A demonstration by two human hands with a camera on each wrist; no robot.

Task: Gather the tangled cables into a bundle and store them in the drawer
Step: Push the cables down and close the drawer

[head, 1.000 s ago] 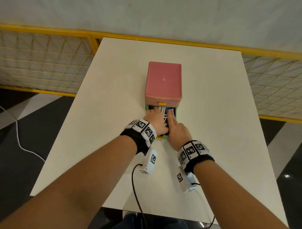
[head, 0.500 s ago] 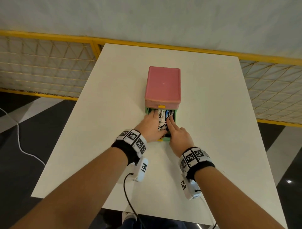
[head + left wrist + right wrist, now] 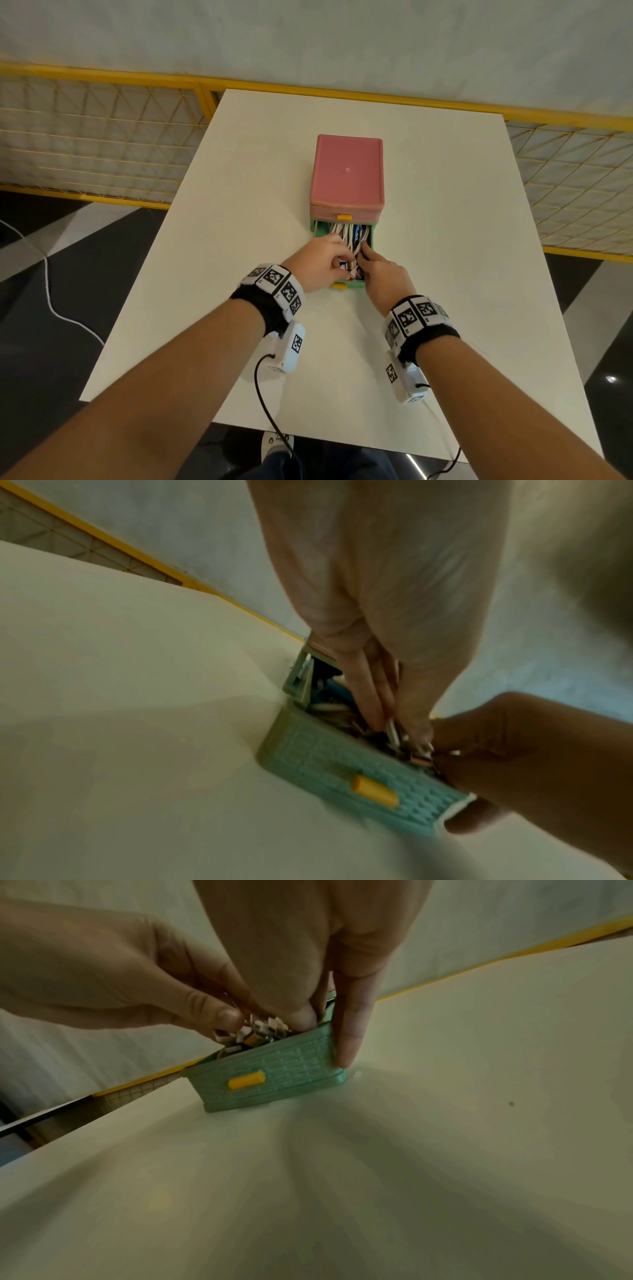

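Note:
A pink box (image 3: 347, 171) stands mid-table with its green drawer (image 3: 374, 236) pulled out toward me. White, black and blue cables (image 3: 344, 231) lie packed inside it. My left hand (image 3: 337, 262) has its fingers curled round the cable plugs (image 3: 253, 1034) at the drawer's front end. My right hand (image 3: 370, 257) presses its thumb and index finger down on the same ends. One right finger (image 3: 349, 1031) lies straight along the outside of the drawer's right wall. The drawer front (image 3: 342, 772) has a yellow handle (image 3: 373, 790).
The white table (image 3: 462, 257) holds only the box. A yellow-framed mesh fence (image 3: 102, 137) runs behind and beside it. Sensor cords hang from both wrists over the near table edge (image 3: 274, 425). A white cable (image 3: 48, 294) lies on the dark floor to the left.
Both hands have drawn back from the drawer's middle to its front end. The left fingers have curled round the cable ends, and more of the cable bundle shows inside the drawer.

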